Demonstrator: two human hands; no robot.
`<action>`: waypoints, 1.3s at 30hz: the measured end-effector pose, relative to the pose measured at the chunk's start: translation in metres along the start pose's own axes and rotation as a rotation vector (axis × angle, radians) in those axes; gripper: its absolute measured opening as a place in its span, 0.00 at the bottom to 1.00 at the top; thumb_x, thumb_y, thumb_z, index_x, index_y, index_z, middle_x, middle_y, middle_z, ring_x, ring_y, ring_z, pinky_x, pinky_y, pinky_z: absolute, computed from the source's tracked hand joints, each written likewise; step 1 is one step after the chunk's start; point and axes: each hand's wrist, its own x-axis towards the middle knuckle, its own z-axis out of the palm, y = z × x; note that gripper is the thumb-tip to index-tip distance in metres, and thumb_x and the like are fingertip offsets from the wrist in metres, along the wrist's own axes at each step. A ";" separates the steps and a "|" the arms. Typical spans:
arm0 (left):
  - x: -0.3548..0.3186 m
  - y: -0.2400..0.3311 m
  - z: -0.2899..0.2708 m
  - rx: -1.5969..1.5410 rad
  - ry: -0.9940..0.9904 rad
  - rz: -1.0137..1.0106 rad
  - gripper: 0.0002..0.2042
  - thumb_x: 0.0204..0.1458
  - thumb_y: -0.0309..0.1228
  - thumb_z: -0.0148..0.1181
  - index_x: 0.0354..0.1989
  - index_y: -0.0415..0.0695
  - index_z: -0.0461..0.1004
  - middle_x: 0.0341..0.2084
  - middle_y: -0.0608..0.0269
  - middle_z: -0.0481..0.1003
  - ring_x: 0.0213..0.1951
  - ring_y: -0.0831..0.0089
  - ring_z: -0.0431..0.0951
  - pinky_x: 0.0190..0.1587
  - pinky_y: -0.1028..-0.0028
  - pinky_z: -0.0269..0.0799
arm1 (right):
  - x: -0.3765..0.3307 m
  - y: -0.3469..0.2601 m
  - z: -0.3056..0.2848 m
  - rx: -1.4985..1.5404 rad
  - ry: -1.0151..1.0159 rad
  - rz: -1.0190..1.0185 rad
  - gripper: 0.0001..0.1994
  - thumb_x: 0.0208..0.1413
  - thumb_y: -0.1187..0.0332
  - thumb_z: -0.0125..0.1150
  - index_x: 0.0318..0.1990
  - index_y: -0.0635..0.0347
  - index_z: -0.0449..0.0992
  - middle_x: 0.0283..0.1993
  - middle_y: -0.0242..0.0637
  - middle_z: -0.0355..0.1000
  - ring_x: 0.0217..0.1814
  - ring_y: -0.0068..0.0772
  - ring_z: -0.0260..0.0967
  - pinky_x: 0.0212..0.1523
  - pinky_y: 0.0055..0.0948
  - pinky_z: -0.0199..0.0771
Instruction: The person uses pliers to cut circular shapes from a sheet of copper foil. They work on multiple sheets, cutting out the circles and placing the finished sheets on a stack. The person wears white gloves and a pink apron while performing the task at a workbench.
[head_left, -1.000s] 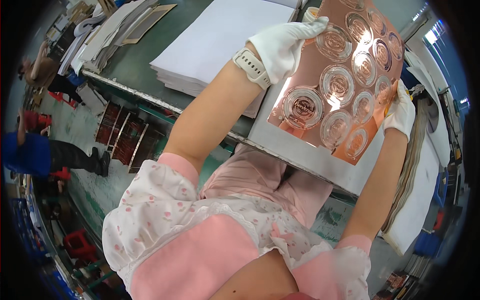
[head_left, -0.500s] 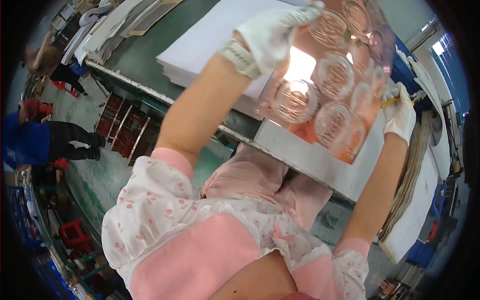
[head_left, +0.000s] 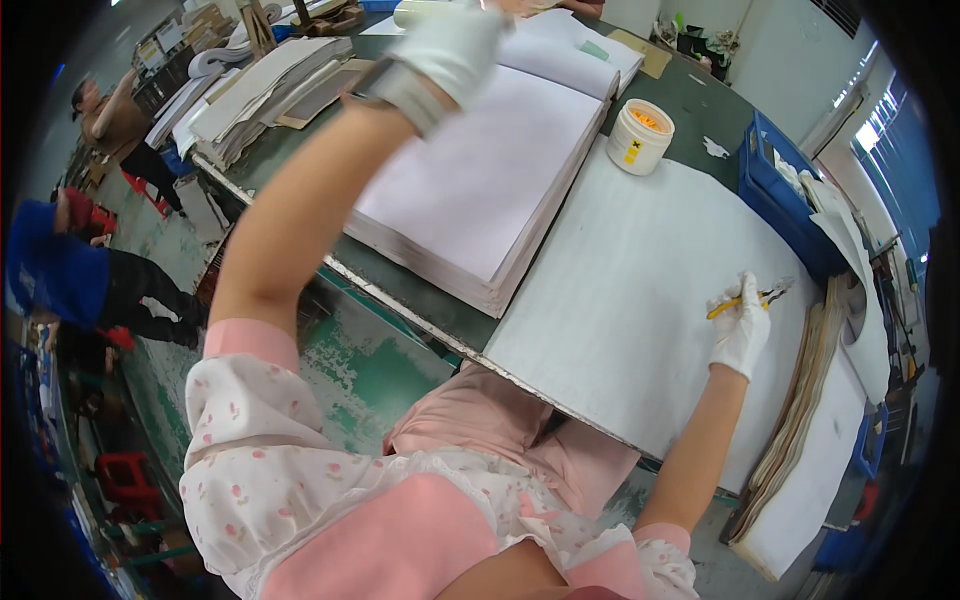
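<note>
Grey board [head_left: 640, 300], cutter [head_left: 745, 298] in right hand [head_left: 740, 330]

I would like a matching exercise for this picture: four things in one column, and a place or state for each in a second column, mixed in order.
Things:
1. right hand
2. left hand
3. white tub
4. blue crate

Places or states:
A. stands at the far edge of the large grey board, with an orange top
B. raised over the stack of white sheets, gloved, with a band on the wrist
C. rests on the grey board and holds a yellow tool
D. sits on the table to the right of the tub

Pairs: 1-C, 2-B, 3-A, 4-D
</note>
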 end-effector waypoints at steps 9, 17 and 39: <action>-0.022 -0.041 0.078 -0.435 -0.134 -0.041 0.22 0.45 0.51 0.50 0.35 0.43 0.72 0.30 0.50 0.73 0.35 0.55 0.73 0.38 0.66 0.67 | 0.001 0.033 -0.016 0.040 -0.011 0.126 0.07 0.52 0.67 0.54 0.32 0.58 0.64 0.22 0.30 0.60 0.21 0.23 0.57 0.23 0.27 0.60; -0.040 -0.177 0.123 -0.562 -0.414 -0.653 0.25 0.45 0.55 0.51 0.13 0.43 0.71 0.10 0.64 0.66 0.17 0.73 0.68 0.21 0.72 0.62 | 0.007 0.040 -0.019 0.061 -0.031 0.194 0.07 0.52 0.65 0.55 0.34 0.56 0.66 0.23 0.27 0.60 0.22 0.21 0.55 0.23 0.25 0.58; -0.072 -0.128 0.109 -1.100 -0.321 -0.715 0.17 0.50 0.44 0.53 0.16 0.45 0.65 0.08 0.71 0.59 0.09 0.80 0.56 0.11 0.78 0.52 | -0.001 0.042 -0.008 0.008 0.043 0.203 0.08 0.51 0.66 0.56 0.29 0.56 0.64 0.22 0.29 0.59 0.21 0.22 0.55 0.22 0.27 0.57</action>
